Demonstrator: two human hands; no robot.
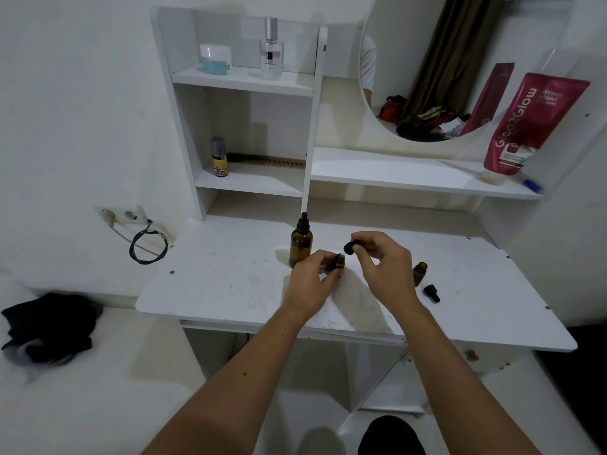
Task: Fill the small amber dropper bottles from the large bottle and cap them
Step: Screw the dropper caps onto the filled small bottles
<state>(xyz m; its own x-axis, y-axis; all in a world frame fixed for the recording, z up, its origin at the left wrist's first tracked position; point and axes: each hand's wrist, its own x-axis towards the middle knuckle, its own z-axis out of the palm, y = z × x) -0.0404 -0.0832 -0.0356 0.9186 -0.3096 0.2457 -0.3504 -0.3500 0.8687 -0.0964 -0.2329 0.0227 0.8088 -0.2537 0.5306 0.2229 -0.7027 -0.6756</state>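
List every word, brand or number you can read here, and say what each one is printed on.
"Glad2Glow": tall pink squeeze tube on the right shelf.
"10x": the same tube, on its lower panel.
Smaller print on the tube: too blurred to read.
Clear glass perfume bottle with pink cap on the top shelf: label too small to read.
Small yellow-labelled spray can: text blurred.
Amber dropper bottles: no label visible.

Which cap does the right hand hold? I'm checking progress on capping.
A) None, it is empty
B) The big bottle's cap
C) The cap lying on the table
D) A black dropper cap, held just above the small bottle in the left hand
D: the right hand pinches a black dropper cap just above the small bottle gripped by the left hand; the big bottle is capped.
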